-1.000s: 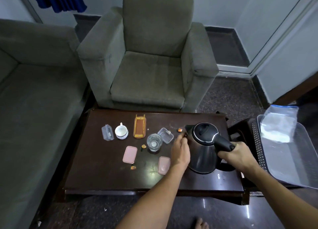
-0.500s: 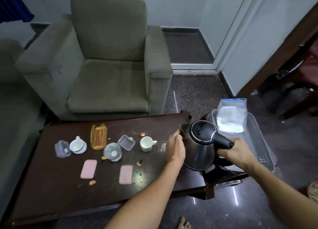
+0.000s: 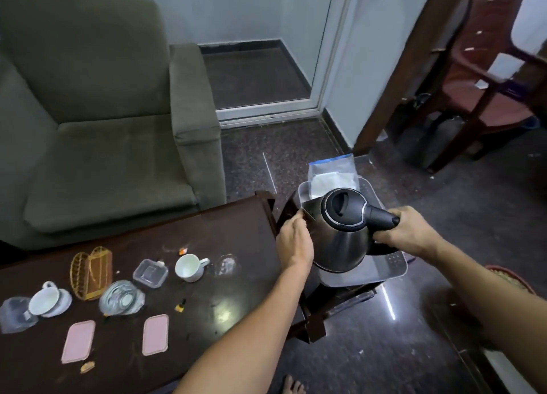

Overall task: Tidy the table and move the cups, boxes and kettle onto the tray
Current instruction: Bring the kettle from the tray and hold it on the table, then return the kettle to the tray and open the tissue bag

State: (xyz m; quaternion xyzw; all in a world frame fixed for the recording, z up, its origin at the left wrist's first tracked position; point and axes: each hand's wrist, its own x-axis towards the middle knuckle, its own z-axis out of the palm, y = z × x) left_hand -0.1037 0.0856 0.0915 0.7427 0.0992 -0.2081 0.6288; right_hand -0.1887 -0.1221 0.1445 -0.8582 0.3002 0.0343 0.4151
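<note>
Dark table (image 3: 207, 245) on the left held a cup (image 3: 189, 267) and a clear box (image 3: 150, 273); just beside its right end sat the tray (image 3: 395, 264). The kettle (image 3: 340, 239) hung upright over the tray's near half, right hand (image 3: 411, 233) wrapped round its handle (image 3: 380, 217), left hand (image 3: 294, 242) with fingers laid against the spout side. Straight down looked the needed move; whether the base touched was unclear.

Dim room, glare on floor (image 3: 387, 306), blurred, warped edges.
</note>
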